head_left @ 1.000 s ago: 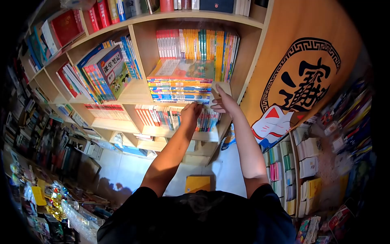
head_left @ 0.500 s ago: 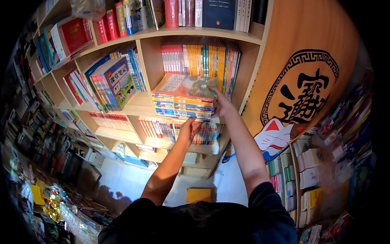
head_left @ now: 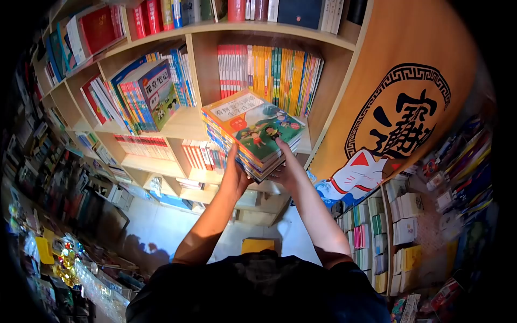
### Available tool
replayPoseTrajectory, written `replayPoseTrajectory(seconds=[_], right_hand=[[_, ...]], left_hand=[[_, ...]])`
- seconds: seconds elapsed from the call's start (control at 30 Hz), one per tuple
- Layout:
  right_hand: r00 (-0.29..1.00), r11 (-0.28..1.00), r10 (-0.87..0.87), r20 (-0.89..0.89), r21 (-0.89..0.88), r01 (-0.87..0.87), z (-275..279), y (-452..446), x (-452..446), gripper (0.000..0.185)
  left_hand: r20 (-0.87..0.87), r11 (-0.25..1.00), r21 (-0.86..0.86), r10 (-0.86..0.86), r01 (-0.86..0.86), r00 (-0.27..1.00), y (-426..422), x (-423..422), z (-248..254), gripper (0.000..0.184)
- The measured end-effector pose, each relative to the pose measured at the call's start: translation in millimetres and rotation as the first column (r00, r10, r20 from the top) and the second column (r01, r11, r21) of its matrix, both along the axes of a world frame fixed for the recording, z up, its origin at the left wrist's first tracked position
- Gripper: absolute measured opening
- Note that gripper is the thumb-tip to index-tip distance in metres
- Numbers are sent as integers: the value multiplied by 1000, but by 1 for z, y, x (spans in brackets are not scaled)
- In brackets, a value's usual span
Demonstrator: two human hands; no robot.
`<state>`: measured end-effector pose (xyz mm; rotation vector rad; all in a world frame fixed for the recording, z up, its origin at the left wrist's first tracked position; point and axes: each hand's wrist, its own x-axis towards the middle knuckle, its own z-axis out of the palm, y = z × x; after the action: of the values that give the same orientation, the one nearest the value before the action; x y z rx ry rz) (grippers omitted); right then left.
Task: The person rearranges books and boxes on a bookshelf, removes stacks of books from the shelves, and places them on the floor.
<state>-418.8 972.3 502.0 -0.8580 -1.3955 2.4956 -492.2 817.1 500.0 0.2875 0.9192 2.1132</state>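
Note:
A thick stack of thin, colourful children's books (head_left: pixel 258 126) is between my two hands, in front of a shelf compartment. The top cover is orange and green with cartoon figures. My left hand (head_left: pixel 235 173) grips the stack's near left side, thumb up along the edge. My right hand (head_left: pixel 286 168) holds the near right side, with its thumb on the top cover and its other fingers partly hidden beneath. Behind the stack, a row of upright books (head_left: pixel 269 75) with red, yellow and green spines stands in the compartment.
The wooden bookcase (head_left: pixel 272 27) fills the front, with workbooks (head_left: pixel 153 97) in the compartment to the left. An orange curtain (head_left: pixel 388 43) with a cat figure hangs at the right. A lower shelf of books (head_left: pixel 406 231) stands at the right, and a yellow box (head_left: pixel 257 246) is on the floor.
The book stack has come out from the shelf towards me and turned, so its top cover now shows fully. Both hands moved with it, my right thumb now lying over the cover.

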Motion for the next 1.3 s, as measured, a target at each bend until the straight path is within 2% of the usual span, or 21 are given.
replayPoseTrajectory(seconds=[0.13,0.23,0.3,0.33,0.47,0.5,0.53,0.57,0.63,0.67,0.73,0.77,0.83,0.9,0.97,1.0,1.07,1.1,1.17,1.23,1.3], right_hand=[[998,997,-46,-39,56,48,-8,-14,15,96],[998,999,-47,-29,-18,46,-10,-3,27,87],[993,976,5,-116,-214,-30,-24,31,31,85],[994,991,-62,-89,-123,51,-25,46,32,85],[997,1000,-8,-71,22,10,-25,124,21,86],[995,952,98,-20,293,-88,-18,140,14,87],[981,824,186,56,535,-187,-8,145,4,88],[979,823,196,60,532,-198,0,148,-6,88],[979,693,162,126,692,-203,31,144,-22,89],[978,694,166,127,690,-207,36,149,-34,89],[896,786,409,170,432,-441,39,157,-53,100],[897,786,411,163,435,-439,36,156,-55,100],[863,698,427,268,510,-504,30,144,-63,98],[863,742,473,176,449,-498,18,139,-65,94],[771,739,618,151,223,-636,14,129,-52,81],[773,739,617,150,227,-634,7,119,-41,81],[842,816,538,-30,267,-512,-10,95,-21,67],[845,819,534,-28,266,-508,-19,85,-12,67],[884,891,454,-112,61,-450,-39,62,5,61],[833,838,541,-116,152,-524,-53,41,19,82],[774,812,583,-247,201,-548,-78,20,35,92]], left_hand=[[24,993,-113,-44,46,999,-4,-13,15,93],[86,986,-110,-113,123,990,-3,-26,23,98],[40,967,-211,-141,146,989,-7,-24,37,97],[43,962,-227,-148,154,988,-3,-28,31,97],[2,976,-214,-52,52,999,3,-22,29,85],[3,977,-212,-39,39,999,4,-23,28,85],[13,985,-175,7,-5,1000,5,-24,25,78],[27,989,-139,51,-47,998,6,-24,21,72],[52,988,-140,79,-71,995,5,-20,22,71],[50,979,-187,88,-77,995,3,-17,24,72],[31,970,-230,87,-77,996,-1,-9,31,74],[23,970,-231,88,-80,996,0,-9,28,74],[-61,964,-255,63,-77,996,-1,-12,18,89],[-52,955,-286,66,-79,996,-9,-14,11,90],[-19,965,-249,78,-80,997,-14,-25,-11,85],[35,988,-152,27,-21,999,-17,-50,-49,81],[-6,993,-118,16,-16,1000,-37,-45,-55,77],[-35,996,-83,12,-15,999,-45,-39,-59,73],[2,992,-126,-31,30,1000,-69,-29,-73,64],[56,981,-184,-45,55,997,-95,-13,-85,63],[-109,990,-141,-32,16,994,-119,2,-122,72]])
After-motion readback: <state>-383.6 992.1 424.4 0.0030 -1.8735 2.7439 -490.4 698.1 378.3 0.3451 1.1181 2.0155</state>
